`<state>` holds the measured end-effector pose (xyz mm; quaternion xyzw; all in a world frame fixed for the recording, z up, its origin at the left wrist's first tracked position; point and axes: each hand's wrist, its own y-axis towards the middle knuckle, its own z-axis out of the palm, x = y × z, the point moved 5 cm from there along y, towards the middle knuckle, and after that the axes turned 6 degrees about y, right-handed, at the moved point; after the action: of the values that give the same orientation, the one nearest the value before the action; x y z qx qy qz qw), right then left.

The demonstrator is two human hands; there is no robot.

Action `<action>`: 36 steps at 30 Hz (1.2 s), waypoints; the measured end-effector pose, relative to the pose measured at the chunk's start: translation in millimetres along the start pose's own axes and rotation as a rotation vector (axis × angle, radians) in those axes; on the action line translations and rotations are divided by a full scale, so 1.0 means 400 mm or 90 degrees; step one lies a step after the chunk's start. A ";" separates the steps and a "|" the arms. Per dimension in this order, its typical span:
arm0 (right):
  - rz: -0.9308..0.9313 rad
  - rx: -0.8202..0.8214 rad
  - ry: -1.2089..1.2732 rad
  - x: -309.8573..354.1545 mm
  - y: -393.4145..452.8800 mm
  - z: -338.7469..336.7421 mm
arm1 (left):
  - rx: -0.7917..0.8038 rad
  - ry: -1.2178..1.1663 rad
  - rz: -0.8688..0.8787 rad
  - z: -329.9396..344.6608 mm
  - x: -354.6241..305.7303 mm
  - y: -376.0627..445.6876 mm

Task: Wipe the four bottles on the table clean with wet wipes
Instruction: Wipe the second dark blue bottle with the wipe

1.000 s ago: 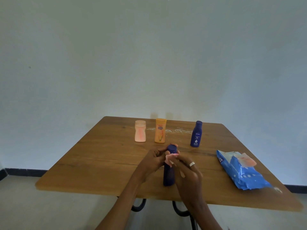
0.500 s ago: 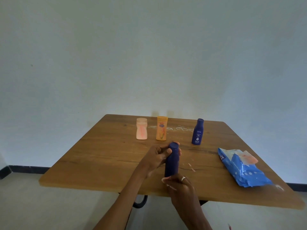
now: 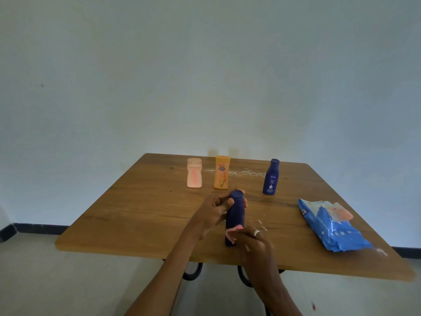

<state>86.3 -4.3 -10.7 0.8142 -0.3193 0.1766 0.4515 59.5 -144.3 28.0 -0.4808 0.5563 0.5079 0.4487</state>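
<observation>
A dark blue bottle [image 3: 235, 213] stands upright near the table's front middle. My left hand [image 3: 215, 210] grips its upper part, just under the cap. My right hand [image 3: 256, 244] holds a pink wet wipe [image 3: 230, 233] against the bottle's lower part. Farther back stand a pale pink bottle [image 3: 194, 172], an orange bottle [image 3: 222, 172] and a second dark blue bottle [image 3: 270, 177], all upright and untouched.
A blue pack of wet wipes [image 3: 331, 225] lies at the right of the wooden table [image 3: 141, 208], a pink wipe sticking out of its top. White marks streak the tabletop between the orange and far blue bottles. A plain wall rises behind.
My right hand slid the wipe from the bottle's cap down its body to the lower part. My left hand kept its hold near the top.
</observation>
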 end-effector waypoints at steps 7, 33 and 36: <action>0.241 0.077 0.141 -0.088 -0.030 0.026 | 0.001 0.001 -0.001 0.001 -0.001 0.002; 0.212 -0.028 0.080 -0.122 0.001 -0.017 | -0.001 0.003 -0.001 0.004 0.005 0.011; 0.177 -0.074 0.089 -0.091 0.018 -0.034 | -0.005 -0.002 0.002 0.003 0.006 0.008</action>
<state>54.6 17.7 -20.0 0.7203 -0.4067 0.2749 0.4901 55.9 -143.1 26.1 -0.4806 0.5546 0.5116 0.4468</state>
